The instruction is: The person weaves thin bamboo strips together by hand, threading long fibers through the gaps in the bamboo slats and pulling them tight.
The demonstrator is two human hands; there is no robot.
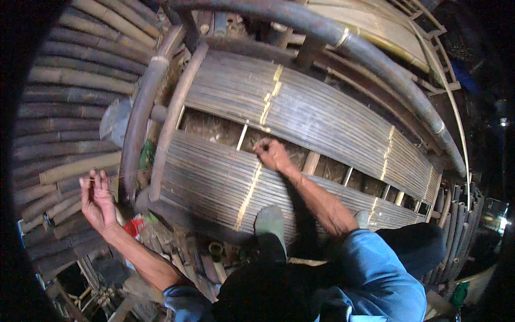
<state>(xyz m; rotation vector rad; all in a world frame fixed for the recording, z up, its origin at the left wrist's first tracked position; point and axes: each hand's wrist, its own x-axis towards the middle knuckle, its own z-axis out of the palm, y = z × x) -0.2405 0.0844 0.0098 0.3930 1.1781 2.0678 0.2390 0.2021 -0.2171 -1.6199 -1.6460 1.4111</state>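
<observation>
My left hand is raised at the left, its fingers pinching a thin pale strip that runs right toward the curved poles. My right hand presses on the upper edge of the lower panel of dark bamboo slats, where a yellowish binding line crosses it. An upper slat panel lies beyond a gap. Whether the right fingers hold the strip's end is too small to tell. My foot in a grey shoe rests on the lower panel's near edge.
Thick curved dark poles frame the panels at left and arch over the top. A wall of round bamboo poles fills the left. A red object and scraps lie on the ground below my left hand.
</observation>
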